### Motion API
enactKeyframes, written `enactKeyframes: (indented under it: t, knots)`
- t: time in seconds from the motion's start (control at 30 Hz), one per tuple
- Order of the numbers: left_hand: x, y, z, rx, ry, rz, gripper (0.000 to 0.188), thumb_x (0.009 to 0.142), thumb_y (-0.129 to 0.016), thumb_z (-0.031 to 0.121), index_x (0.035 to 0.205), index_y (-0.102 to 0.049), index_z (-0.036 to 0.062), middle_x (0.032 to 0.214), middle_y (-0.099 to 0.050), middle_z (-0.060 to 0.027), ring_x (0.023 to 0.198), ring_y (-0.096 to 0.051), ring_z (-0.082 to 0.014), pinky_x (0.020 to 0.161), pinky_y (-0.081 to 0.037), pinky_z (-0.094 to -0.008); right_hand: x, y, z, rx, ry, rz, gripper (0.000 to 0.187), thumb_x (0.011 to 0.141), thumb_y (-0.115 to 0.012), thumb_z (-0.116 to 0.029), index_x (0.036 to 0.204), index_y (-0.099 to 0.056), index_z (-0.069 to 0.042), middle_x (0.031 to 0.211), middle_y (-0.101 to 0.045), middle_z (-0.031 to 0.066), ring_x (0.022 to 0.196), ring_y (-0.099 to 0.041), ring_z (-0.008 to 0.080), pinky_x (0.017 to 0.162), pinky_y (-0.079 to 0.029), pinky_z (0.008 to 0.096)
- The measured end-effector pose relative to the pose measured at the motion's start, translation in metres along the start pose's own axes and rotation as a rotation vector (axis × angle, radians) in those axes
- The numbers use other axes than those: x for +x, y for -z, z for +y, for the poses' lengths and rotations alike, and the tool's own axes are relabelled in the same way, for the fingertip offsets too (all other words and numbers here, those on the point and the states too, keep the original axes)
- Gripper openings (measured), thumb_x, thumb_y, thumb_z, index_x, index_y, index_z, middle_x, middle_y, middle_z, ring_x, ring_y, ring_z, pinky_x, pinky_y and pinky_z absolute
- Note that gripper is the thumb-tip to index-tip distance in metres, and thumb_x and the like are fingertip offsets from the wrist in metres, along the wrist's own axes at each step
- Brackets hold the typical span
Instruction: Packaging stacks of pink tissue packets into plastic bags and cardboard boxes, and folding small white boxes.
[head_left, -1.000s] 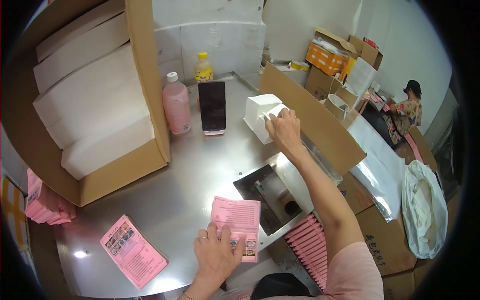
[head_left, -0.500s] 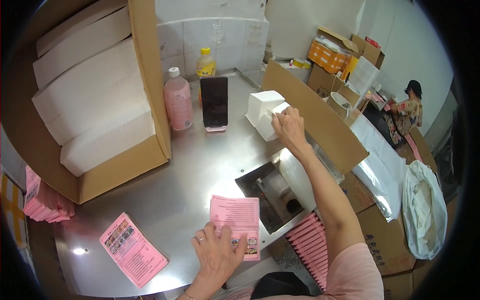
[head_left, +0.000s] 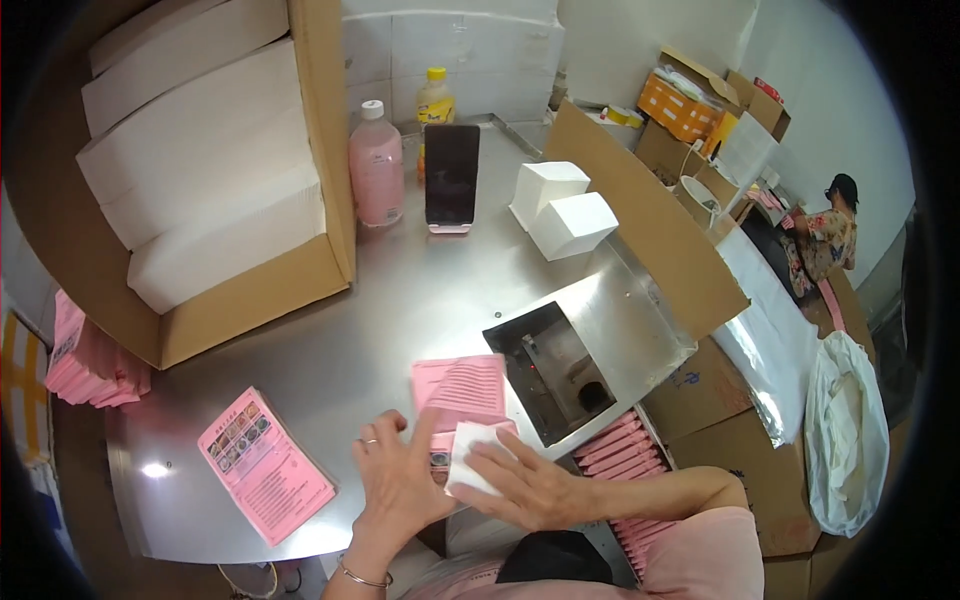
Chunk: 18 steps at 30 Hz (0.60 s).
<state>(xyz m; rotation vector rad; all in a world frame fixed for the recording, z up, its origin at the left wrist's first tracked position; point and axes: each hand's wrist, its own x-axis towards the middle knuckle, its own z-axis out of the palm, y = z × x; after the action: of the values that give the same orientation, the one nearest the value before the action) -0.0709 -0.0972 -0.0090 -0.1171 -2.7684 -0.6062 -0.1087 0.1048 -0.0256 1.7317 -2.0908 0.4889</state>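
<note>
A pink printed paper pouch [head_left: 460, 385] lies before me on the metal table, its upper part folded back. My left hand [head_left: 398, 470] is at its lower left with fingers spread, the index finger touching the pouch. In my right hand [head_left: 530, 488] is a folded white paper napkin [head_left: 472, 455], resting over the lower part of the pouch; the fingers lie across it. To the left lies a stack of pink printed pouches [head_left: 265, 465]. Two stacks of white napkins [head_left: 572, 227] stand at the back, apart from both hands.
A cardboard box [head_left: 250, 305] of white napkins stands at left. Behind are a phone [head_left: 451, 178] and a pink bottle [head_left: 376, 170]. A dark recess [head_left: 550, 370] sits right of the pouch, above rows of pink packets [head_left: 622, 445]. Another person [head_left: 825, 240] sits far right.
My right hand has come from the napkin stacks down to the pouch with a napkin. My left hand has shifted slightly left, its fingers more spread. The view has moved a little.
</note>
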Motion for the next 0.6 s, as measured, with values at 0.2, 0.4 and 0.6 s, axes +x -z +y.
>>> enactKeyframes:
  t: [0.2, 0.4, 0.6]
  knots:
    - [0.001, -0.022, 0.028, -0.18, -0.042, 0.013, 0.089, 0.075, -0.076, 0.019, 0.148, -0.031, -0.0015, 0.099, -0.051, -0.0191, 0.09, -0.051, -0.0358, 0.079, -0.039, -0.043, 0.046, -0.041, 0.061, -0.148, -0.279, 0.016, 0.029, 0.08, -0.062, -0.018, 0.102, -0.06, 0.001, 0.089, -0.059, 0.0177, 0.095, -0.059, 0.0377, 0.105, -0.031, 0.0666]
    - [-0.025, -0.004, 0.006, -0.107, -0.107, -0.071, 0.069, 0.076, -0.078, 0.018, 0.138, -0.05, 0.0043, 0.094, -0.054, -0.012, 0.084, -0.052, -0.0298, 0.078, -0.041, -0.0394, -0.044, -0.032, 0.121, 0.068, -0.834, 0.051, 0.02, 0.084, -0.061, -0.012, 0.101, -0.061, -0.001, 0.097, -0.065, 0.0253, 0.087, -0.065, 0.0428, 0.074, -0.054, 0.0475]
    - [-0.041, 0.014, -0.034, -0.318, 0.065, 0.366, 0.036, 0.08, -0.063, 0.003, 0.116, -0.06, 0.0001, 0.106, -0.058, -0.0174, 0.097, -0.056, -0.0348, 0.083, -0.045, -0.046, 0.005, 0.033, 0.136, -0.066, -0.708, 0.017, 0.013, 0.085, -0.066, -0.012, 0.095, -0.071, -0.006, 0.08, -0.07, 0.0119, 0.072, -0.069, 0.0327, 0.067, -0.055, 0.0436]
